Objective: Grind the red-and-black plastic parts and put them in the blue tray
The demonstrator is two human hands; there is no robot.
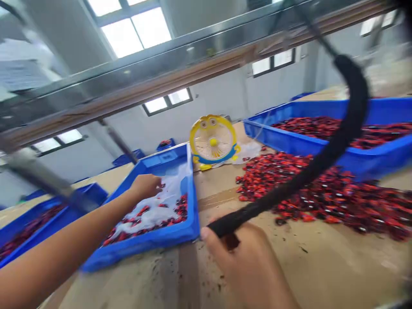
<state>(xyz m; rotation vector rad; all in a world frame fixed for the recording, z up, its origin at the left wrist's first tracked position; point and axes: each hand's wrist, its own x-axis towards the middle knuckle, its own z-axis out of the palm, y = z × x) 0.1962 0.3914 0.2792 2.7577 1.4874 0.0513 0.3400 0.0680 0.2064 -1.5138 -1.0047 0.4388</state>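
My left hand reaches over a blue tray, its fingers closed around a small red and black piece. White sheeting and loose pieces lie in that tray. Low in the middle, my right hand is closed, with a dark red piece showing between thumb and fingers. A black curved padded bar crosses in front of the right hand and hides part of its fingers. Whether the hand touches the bar, I cannot tell.
Red and black pieces are heaped on the table at the right. Behind them stands a large blue tray. A yellow round fan stands at the back. Another blue tray is at the left; a metal beam runs overhead.
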